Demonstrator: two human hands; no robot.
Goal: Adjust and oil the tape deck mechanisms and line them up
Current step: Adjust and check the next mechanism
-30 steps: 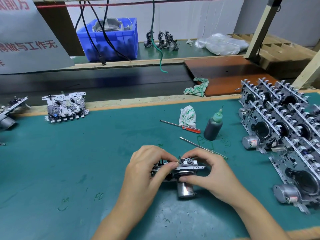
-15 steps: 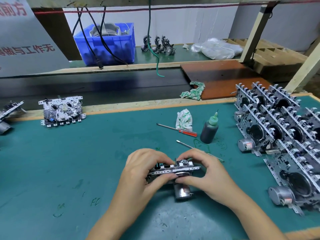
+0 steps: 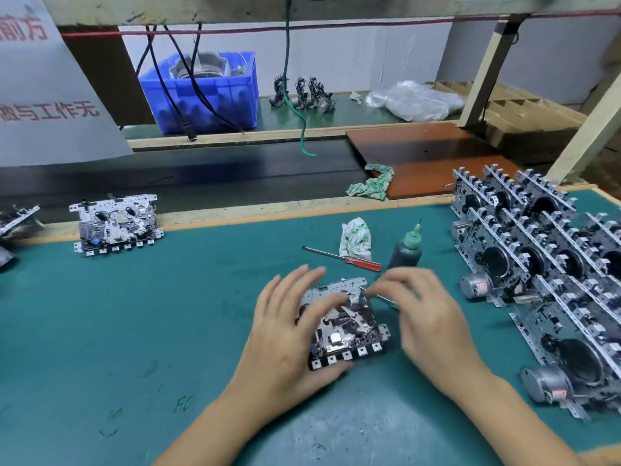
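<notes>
Two hands are working one tape deck mechanism (image 3: 342, 322), which is lying face-up on the green mat (image 3: 134, 331) near the front edge. Left hand (image 3: 289, 334) is cupping its left side, thumb resting across the top plate, fingers spread and fairly straight. Right hand (image 3: 426, 314) is hovering just beside the right edge, fingers loosely curled; motion blur is hiding whether it is pinching anything, so I cannot tell.

Handling judgement: stamped metal frame, stiff, probably weighted by the motor underneath. Levers and springs on the face are looking fragile; taking hold by the frame's outer edges is seeming safest.

Surroundings: thin metal tool (image 3: 386, 299) is lying just behind the mechanism, partly under the right fingers. Oil bottle (image 3: 407, 250), red-handled screwdriver (image 3: 349, 260) and crumpled rag (image 3: 355, 237) are sitting behind. Lined-up mechanisms (image 3: 537, 264) are crowding the right side; another finished-looking unit (image 3: 116, 225) is resting far left. Oil bottle is standing close enough to be knocked.
</notes>
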